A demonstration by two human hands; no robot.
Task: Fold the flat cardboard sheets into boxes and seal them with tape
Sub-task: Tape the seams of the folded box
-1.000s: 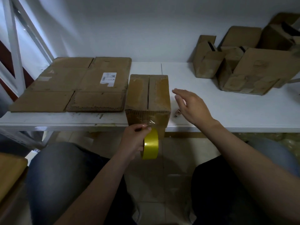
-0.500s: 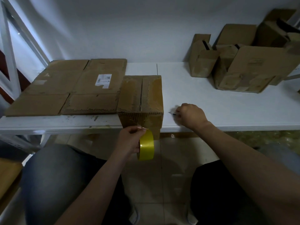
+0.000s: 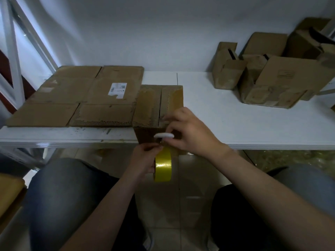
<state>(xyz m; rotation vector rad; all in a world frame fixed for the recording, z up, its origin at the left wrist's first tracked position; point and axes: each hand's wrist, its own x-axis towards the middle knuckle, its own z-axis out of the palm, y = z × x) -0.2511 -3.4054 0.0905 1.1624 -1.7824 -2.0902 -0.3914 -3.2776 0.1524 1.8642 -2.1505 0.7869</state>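
A folded cardboard box (image 3: 152,104) stands at the table's front edge, its two top flaps meeting in a seam. My left hand (image 3: 145,160) grips a yellow tape roll (image 3: 162,164) just below the table edge, in front of the box. My right hand (image 3: 188,133) holds a small white cutter (image 3: 164,136) against the tape at the box's near face, right above the roll. Flat cardboard sheets (image 3: 81,95) lie on the table to the left of the box.
The white table (image 3: 235,124) carries a heap of folded boxes (image 3: 272,75) at the back right. A white metal frame (image 3: 10,51) rises at the left. My knees sit under the table edge, with tiled floor between them.
My right hand picked the white cutter up from the table right of the box and brought it left to the tape above the roll. The left hand kept hold of the roll.
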